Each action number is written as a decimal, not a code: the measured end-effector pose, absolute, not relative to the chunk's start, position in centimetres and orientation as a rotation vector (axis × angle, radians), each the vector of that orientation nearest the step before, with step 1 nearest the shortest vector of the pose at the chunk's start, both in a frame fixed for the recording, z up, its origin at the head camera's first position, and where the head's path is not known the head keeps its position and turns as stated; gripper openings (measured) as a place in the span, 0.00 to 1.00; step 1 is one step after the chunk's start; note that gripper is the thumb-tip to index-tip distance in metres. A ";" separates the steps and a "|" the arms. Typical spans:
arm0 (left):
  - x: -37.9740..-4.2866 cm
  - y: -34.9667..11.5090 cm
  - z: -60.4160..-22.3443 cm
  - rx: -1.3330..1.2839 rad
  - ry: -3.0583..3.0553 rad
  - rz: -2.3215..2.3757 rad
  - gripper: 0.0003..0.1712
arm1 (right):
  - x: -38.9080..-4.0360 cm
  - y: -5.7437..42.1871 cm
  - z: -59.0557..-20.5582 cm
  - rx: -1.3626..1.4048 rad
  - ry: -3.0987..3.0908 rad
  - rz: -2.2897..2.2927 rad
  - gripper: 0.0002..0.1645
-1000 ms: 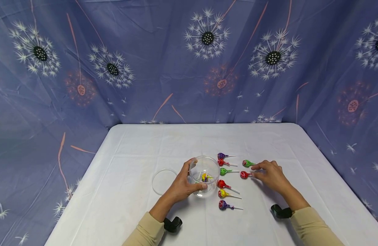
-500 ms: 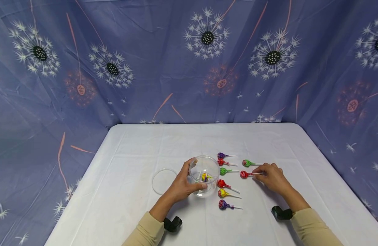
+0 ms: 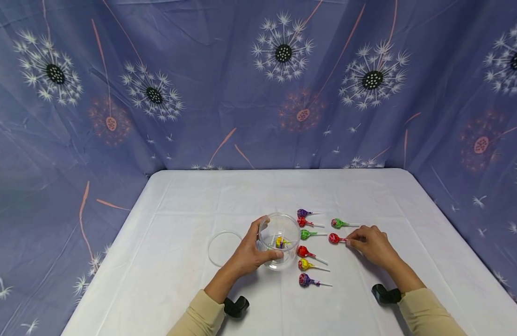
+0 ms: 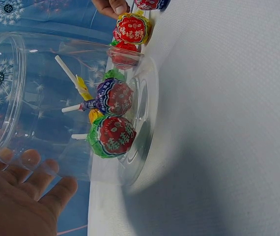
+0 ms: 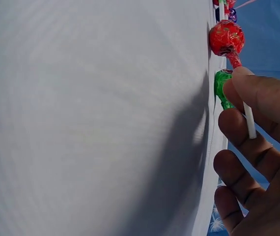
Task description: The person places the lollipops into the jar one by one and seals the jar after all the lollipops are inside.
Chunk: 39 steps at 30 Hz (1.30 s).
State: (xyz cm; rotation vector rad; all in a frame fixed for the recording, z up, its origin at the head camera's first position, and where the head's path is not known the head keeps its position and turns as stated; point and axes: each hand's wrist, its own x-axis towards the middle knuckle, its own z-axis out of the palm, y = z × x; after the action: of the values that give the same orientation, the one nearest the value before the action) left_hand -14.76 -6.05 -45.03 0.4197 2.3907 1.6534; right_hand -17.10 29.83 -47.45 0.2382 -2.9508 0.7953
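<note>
Two hands show in my head view, both of them holding something. My left hand (image 3: 251, 254) wraps its fingers round a clear jar (image 4: 46, 128), thumb on the near side. The jar stands mouth up on the white-covered worktop (image 3: 178, 280), and through its wall I make out a purple lollipop (image 4: 114, 97), a green lollipop (image 4: 111, 136) and, partly hidden behind these, a yellow lollipop (image 4: 84, 89).

My right hand (image 3: 372, 243), well to the right of the jar, pinches the stick of a red lollipop (image 3: 334, 238) between thumb and forefinger, its other fingers loosely bent. The candy end points towards the jar; I cannot tell whether it touches the cloth. A second green one (image 3: 336, 223) lies just beyond it, also right of the jar.

Between the jar and that pair runs a column of six lollipops (image 3: 304, 234), sticks pointing away from the jar. To the jar's left I see a clear round lid (image 3: 208, 247), partly behind my left hand.
</note>
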 end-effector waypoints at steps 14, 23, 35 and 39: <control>-14.8 -6.1 -45.1 0.422 2.401 1.641 0.54 | -17.1 29.4 -46.2 0.291 -2.806 0.864 0.03; -14.8 -6.0 -45.1 0.431 2.389 1.654 0.54 | -16.9 27.9 -44.1 0.325 -2.749 0.916 0.03; -14.7 -6.0 -45.1 0.434 2.396 1.654 0.54 | -16.4 24.7 -40.4 0.349 -2.675 1.021 0.04; -14.8 -6.1 -45.1 0.432 2.407 1.644 0.55 | -16.3 23.7 -39.4 0.362 -2.657 1.059 0.03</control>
State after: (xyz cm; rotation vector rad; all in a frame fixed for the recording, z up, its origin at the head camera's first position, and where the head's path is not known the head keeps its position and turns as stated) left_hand -14.79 -6.06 -45.09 0.4320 2.4071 1.6440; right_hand -16.35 23.67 -39.36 0.3622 -2.6572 1.0594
